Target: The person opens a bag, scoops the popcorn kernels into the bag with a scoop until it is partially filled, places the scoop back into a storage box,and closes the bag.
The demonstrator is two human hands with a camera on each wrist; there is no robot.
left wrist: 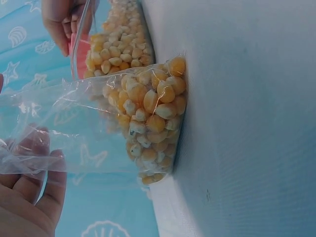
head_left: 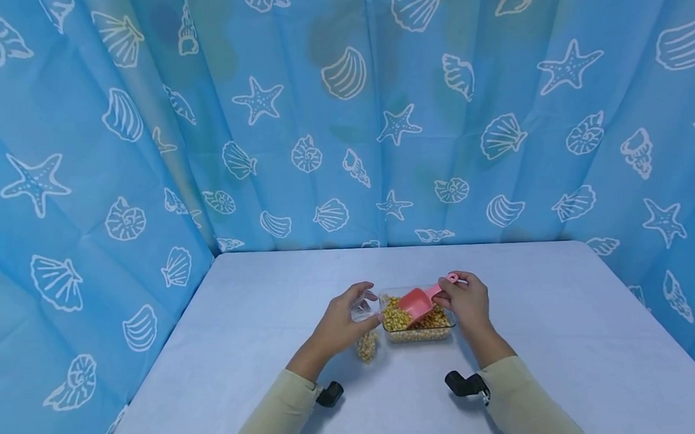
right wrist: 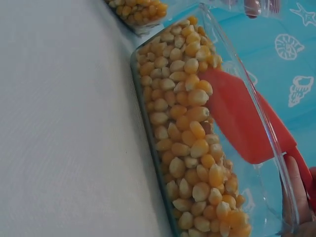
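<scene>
My R hand (head_left: pixel 469 302) pinched pink scoop (head_left: pixel 415 304), tip against yellow corn (right wrist: pixel 182 133); L hand (head_left: pixel 343 320) curled round clear bag (head_left: pixel 367 346), pt-full, by glass box (head_left: pixel 420 330). Scoop, bag, box: 1 ea.

White table (head_left: pixel 241 330): glass container (head_left: pixel 420 330) of corn kernels (head_left: pixel 397 317), clear bag (head_left: pixel 367 348) beside.

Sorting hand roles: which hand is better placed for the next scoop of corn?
Right, I'd judge: the right grip holds the pink scoop, its tip at the corn in the glass container. The left grip is occupied with the plastic bag.
</scene>
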